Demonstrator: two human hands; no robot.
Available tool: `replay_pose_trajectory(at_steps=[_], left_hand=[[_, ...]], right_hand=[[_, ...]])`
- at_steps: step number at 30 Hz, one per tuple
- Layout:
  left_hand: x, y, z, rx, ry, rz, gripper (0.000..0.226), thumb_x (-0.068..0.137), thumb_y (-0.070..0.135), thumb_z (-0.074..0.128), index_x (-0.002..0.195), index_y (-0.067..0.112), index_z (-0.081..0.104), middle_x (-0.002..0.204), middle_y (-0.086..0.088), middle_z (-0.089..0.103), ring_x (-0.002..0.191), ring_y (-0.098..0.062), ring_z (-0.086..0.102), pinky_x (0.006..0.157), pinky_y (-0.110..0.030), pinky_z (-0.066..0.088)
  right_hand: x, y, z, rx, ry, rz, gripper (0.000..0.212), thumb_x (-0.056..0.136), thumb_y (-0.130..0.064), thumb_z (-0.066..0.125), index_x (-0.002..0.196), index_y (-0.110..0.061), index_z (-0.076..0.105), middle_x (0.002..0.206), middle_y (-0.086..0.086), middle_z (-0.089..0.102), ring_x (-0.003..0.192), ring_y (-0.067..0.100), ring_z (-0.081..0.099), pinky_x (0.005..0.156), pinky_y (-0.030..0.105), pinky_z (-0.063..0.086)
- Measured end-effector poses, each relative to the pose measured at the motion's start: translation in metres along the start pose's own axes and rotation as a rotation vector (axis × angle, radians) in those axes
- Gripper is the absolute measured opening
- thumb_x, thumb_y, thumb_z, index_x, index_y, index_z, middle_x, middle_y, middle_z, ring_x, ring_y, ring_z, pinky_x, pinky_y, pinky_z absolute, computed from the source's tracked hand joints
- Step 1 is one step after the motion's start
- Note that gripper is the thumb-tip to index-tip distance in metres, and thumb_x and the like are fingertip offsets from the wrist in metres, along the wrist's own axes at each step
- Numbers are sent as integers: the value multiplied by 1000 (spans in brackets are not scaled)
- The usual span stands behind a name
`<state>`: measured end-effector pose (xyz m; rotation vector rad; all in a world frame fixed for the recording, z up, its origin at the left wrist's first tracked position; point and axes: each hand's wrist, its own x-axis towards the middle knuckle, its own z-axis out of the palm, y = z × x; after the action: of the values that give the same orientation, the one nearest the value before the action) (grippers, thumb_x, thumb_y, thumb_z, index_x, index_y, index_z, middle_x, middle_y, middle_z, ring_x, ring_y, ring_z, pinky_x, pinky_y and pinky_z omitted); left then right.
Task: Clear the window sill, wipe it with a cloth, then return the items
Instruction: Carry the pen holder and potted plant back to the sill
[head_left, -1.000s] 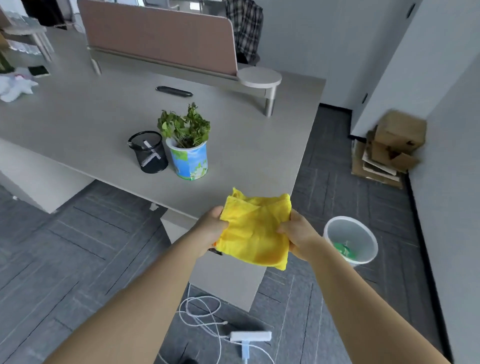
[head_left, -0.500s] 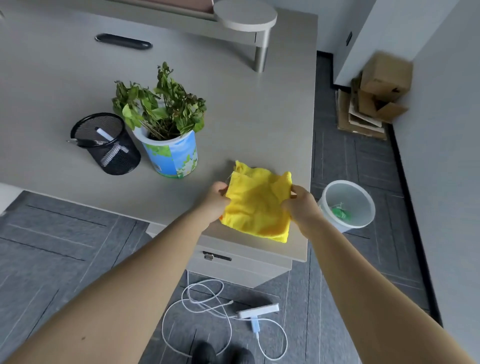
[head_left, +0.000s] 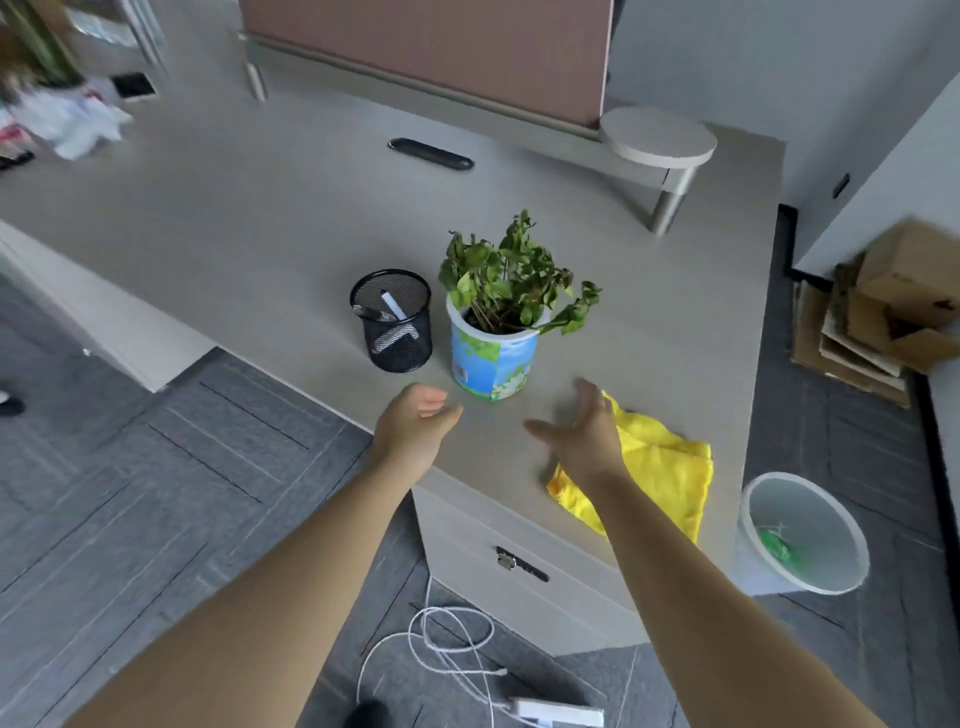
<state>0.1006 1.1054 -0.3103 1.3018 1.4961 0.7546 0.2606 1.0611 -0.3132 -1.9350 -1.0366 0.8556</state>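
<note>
Now both empty, open hands, left (head_left: 415, 421) and right (head_left: 587, 436), flanked the potted plant (head_left: 493, 332); a loose grip could tip it.

No text can be read. The pot (head_left: 492, 364) bears a blue-and-green printed picture with a small red mark low on its side, too blurred to make out.

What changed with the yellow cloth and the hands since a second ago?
Both hands let go: the yellow cloth now lies on the desk, and the left hand and right hand reach open toward the potted plant. Plant and pen holder stayed put.
</note>
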Motion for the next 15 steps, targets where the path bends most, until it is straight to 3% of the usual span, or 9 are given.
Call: replay_pose_trajectory(at_steps=[5, 9, 11, 13, 15], left_hand=[[41, -13, -35, 36, 143, 54, 53, 74, 15, 69, 119, 1, 45, 128, -20, 44, 119, -32, 45, 100, -39, 38], [80, -27, -49, -14, 116, 87, 82, 68, 13, 75, 133, 3, 25, 140, -17, 28, 131, -26, 31, 110, -35, 27], [103, -31, -53, -45, 42, 119, 96, 63, 16, 79, 137, 6, 18, 146, -14, 24, 136, -24, 25, 113, -32, 21], [124, -34, -55, -69, -24, 158, 105, 50, 29, 82, 135, 12, 23, 146, -12, 29, 135, -24, 30, 115, -40, 23], [144, -46, -51, -123, -63, 199, 97, 39, 35, 82, 122, 24, 35, 133, -9, 45, 125, -25, 45, 108, -50, 35]], right_hand=[[29, -15, 48, 44, 64, -35, 101, 66, -13, 80, 145, -6, 17, 149, 15, 26, 141, 27, 20, 113, 33, 19], [49, -19, 80, 93, 213, -93, 122, 45, -25, 88, 142, 1, 19, 144, 22, 31, 138, 35, 27, 115, 48, 24], [59, -15, 90, 170, 259, -112, 127, 37, -33, 86, 141, -4, 18, 142, 15, 35, 135, 29, 34, 114, 47, 29], [68, -12, 95, 253, 291, -122, 117, 40, -27, 85, 137, -12, 21, 137, 7, 39, 129, 20, 41, 112, 33, 34], [73, -7, 98, 285, 338, -126, 103, 43, -21, 83, 128, -19, 26, 127, -1, 42, 118, 12, 45, 99, 8, 38]])
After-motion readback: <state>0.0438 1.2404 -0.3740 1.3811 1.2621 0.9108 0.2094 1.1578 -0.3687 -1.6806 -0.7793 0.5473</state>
